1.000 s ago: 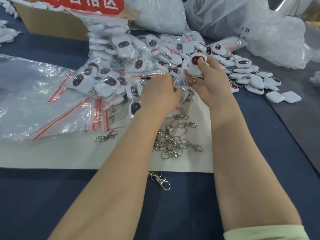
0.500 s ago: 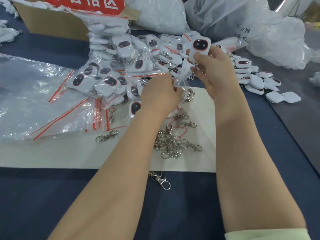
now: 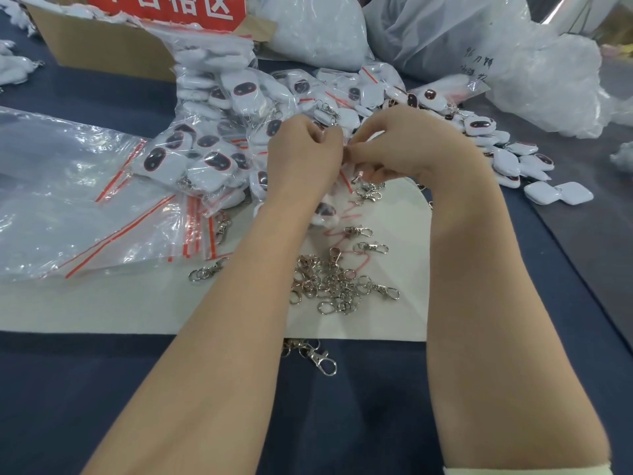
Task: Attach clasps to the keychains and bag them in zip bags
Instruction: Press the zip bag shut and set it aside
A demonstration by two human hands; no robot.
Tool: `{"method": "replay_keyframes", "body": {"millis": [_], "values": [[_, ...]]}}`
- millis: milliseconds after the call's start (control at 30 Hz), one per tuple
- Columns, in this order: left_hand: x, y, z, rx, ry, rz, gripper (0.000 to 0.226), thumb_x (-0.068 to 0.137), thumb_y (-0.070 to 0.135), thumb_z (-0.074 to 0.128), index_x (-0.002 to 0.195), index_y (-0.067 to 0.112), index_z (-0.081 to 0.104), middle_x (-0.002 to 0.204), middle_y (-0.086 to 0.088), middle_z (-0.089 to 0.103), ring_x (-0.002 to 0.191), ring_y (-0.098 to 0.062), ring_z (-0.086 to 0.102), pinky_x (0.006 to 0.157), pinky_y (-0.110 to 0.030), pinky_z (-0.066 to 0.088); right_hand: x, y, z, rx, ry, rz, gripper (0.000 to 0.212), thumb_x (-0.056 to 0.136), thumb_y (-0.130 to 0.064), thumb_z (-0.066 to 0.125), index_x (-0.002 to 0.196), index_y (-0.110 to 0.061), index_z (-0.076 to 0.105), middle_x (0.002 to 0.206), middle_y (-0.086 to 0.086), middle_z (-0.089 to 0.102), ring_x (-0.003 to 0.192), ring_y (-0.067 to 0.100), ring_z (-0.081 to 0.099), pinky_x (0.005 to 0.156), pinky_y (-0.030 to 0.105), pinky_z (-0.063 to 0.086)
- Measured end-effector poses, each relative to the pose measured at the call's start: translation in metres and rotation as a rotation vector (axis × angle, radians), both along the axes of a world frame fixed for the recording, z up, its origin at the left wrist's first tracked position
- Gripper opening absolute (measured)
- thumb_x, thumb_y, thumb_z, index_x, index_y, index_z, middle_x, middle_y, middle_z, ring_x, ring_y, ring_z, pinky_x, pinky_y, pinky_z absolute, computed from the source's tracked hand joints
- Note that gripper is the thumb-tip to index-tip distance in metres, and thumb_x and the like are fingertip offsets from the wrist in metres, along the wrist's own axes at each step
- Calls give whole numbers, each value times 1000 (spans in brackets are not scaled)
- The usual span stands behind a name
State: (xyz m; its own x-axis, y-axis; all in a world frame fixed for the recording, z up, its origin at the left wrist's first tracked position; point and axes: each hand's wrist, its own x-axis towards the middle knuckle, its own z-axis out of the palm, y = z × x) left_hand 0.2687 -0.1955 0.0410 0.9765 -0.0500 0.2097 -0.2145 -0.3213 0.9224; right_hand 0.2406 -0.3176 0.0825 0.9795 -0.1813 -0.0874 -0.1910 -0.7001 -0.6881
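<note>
Both forearms reach forward over the white sheet [image 3: 137, 303], wrists angled inward so the left hand [image 3: 305, 156] and right hand [image 3: 411, 149] meet. Their curled fingertips pinch the top of a small zip bag [image 3: 343, 178] (red strip showing between them). A white keychain [image 3: 323, 211] sits low in it, under the left wrist.

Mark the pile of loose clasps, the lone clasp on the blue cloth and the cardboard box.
pile of loose clasps [image 3: 337, 284], head view, middle of the heap.
lone clasp [image 3: 323, 361], head view, its hook body.
cardboard box [image 3: 102, 53], head view, front wall.
</note>
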Motion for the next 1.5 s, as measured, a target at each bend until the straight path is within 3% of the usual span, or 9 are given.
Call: {"method": "replay_keyframes", "body": {"millis": [100,200,400,500,567,700,1200,1333,1500], "values": [[0,-1,2,89,-86,36,24,86,25,55,66,20,43,62,8,46,60,-6,45,53,-18,32,-2,1,-4,137,-39,46,7,84,-7,66,90,-10,71,74,8,72,65,14,70,72,24,58],[-3,0,6,46,-149,49,23,85,22,56,66,19,44,61,9,45,58,-1,42,55,-9,33,0,2,-9,328,-69,3,11,84,0,65,92,-7,61,62,3,66,50,9,63,54,18,51],[-12,-8,16,12,-270,1,11,81,19,59,76,11,54,64,9,47,65,-12,45,61,-19,35,9,6,-21,-143,-64,-28,16,83,-3,48,68,-8,55,59,5,49,55,16,42,48,17,36],[-7,-6,10,31,-190,-17,13,83,21,58,75,14,52,65,9,47,66,-13,46,62,-23,35,7,-5,-23,150,-107,-138,4,86,-19,63,83,-16,63,75,3,61,63,15,54,66,28,49],[-5,-4,1,92,-136,-48,18,86,24,57,72,17,48,65,9,47,64,-12,44,59,-26,35,10,-20,-30,34,-187,-341,23,90,-25,59,110,-15,63,106,7,66,92,19,61,83,31,47],[-5,-7,-8,132,-102,-94,19,88,26,56,72,18,47,67,8,48,61,-8,44,60,-25,37,6,-40,-55,-203,12,-672,44,97,-29,46,140,-20,43,155,15,22,142,37,18,117,45,19],[-4,-8,-10,138,-95,-97,14,87,25,57,83,12,56,68,7,51,62,-10,47,62,-26,41,8,-52,-76,-271,-75,-835,48,95,-28,55,134,-5,39,142,15,44,133,34,35,107,42,28],[-4,-8,-9,140,-88,-106,14,87,25,56,81,12,56,66,7,49,60,-9,45,60,-25,40,13,-49,-68,66,-380,-770,10,93,-13,50,102,-12,55,109,7,60,103,26,53,78,17,40],[-5,-8,-9,141,-82,-109,13,87,24,56,80,12,55,66,7,49,59,-8,44,60,-25,41,16,-30,-51,1108,-431,-540,11,91,5,53,86,-5,54,92,13,62,70,18,61,64,22,52]]}}
